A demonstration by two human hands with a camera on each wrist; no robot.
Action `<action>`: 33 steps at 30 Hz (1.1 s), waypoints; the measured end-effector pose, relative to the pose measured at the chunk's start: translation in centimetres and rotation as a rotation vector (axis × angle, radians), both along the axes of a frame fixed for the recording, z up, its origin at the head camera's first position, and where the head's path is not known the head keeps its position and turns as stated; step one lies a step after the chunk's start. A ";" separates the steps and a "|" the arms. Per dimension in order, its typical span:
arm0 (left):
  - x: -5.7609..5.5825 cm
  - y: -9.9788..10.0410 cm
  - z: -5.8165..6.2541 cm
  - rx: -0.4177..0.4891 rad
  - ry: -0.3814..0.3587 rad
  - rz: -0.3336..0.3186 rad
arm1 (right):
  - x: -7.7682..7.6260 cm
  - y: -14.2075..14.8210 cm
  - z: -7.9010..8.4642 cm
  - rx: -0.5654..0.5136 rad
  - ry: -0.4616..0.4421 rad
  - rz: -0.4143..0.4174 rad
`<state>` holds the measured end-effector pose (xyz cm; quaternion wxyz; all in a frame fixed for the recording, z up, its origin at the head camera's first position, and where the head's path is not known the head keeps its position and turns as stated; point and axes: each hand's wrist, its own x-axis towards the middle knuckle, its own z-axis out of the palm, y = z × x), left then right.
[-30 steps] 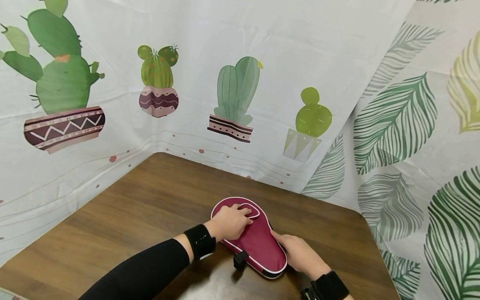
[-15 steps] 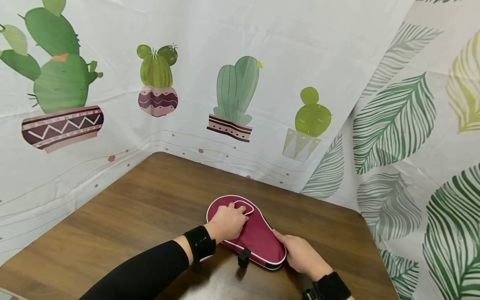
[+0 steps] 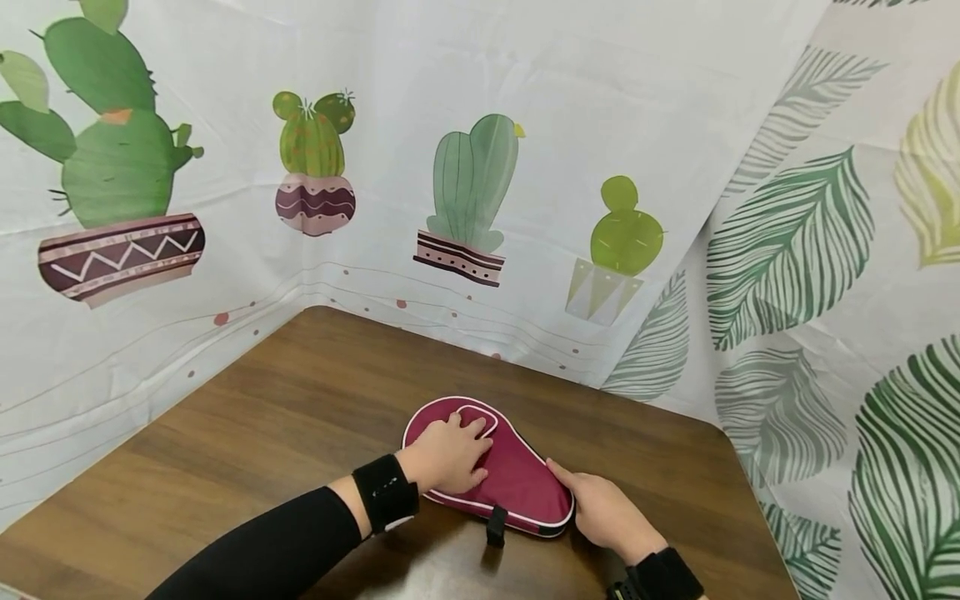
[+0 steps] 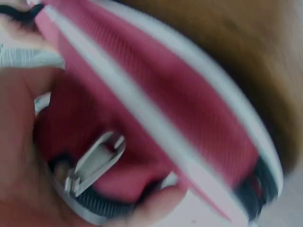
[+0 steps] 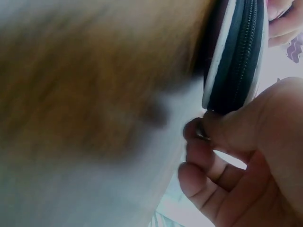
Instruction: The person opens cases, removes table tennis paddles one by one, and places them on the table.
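- Magenta case (image 3: 525, 479), paddle-shaped with white piping: flat on the table, narrow end toward the right hand.
- Handling guess: light, semi-stiff shell, fabric not very slippery, not fragile; contents unseen. Best hold is a flat palm on the wide end, or pinching the rim at the narrow end.
- Edge zipper (image 5: 246, 52) looks closed along the visible stretch.
- Left hand (image 3: 447, 454): fingers spread, resting over the round front pocket (image 3: 483, 414); metal slider (image 4: 97, 158) there, not pinched as far as I can tell.
- Right hand (image 3: 606, 508): thumb and forefinger pinch a small metal piece (image 5: 202, 132), probably the zipper pull.
- Black strap (image 3: 496, 527) sticks out from the near side.
- Wood-grain table (image 3: 300, 417) below; cactus-print cloth (image 3: 390, 50) behind.
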<state>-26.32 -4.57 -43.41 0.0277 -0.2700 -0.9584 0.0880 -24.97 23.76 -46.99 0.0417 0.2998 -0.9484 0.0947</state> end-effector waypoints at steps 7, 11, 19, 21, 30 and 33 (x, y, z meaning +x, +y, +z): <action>-0.6 -2.8 2.3 0.111 -0.277 -0.148 | 0.0 -0.1 0.0 -0.036 -0.039 -0.076; -0.9 -3.4 2.8 0.101 -0.319 -0.191 | -0.3 0.0 -0.3 -0.055 -0.044 -0.146; -1.3 -3.4 2.5 0.063 -0.194 -0.244 | -0.8 0.0 -0.3 0.007 0.037 -0.186; -1.4 -3.4 2.2 0.070 -0.161 -0.244 | -0.7 0.0 -0.3 0.012 0.043 -0.187; -1.3 -2.7 1.9 0.065 -0.093 -0.247 | -0.4 0.0 -0.3 0.031 0.083 -0.183; -1.3 -2.6 1.8 0.055 -0.093 -0.238 | -0.3 0.0 -0.3 0.034 0.093 -0.181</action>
